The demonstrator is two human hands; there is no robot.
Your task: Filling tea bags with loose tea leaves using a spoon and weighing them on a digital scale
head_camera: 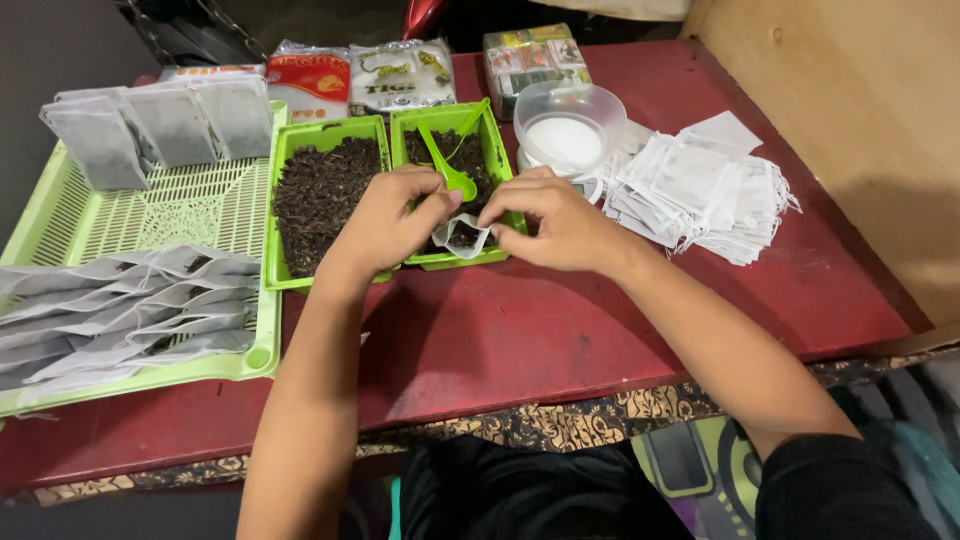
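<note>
Both hands hold a small white filter bag (462, 236) open over the front of the right green tray (497, 150) of dark loose tea. My left hand (388, 218) pinches the bag's left edge; it also seems to touch the bowl of a green plastic spoon (450, 170) lying in that tray. My right hand (552, 220) pinches the bag's right edge. Dark tea shows inside the bag. A second green tray (283, 150) of loose tea sits just left.
A large pale green slotted tray (180, 205) at left carries filled bags in rows. A pile of empty white bags (700, 190) lies at right, beside a clear bowl (568, 125) on a scale. Tea packets stand at the back. A wooden panel rises at right.
</note>
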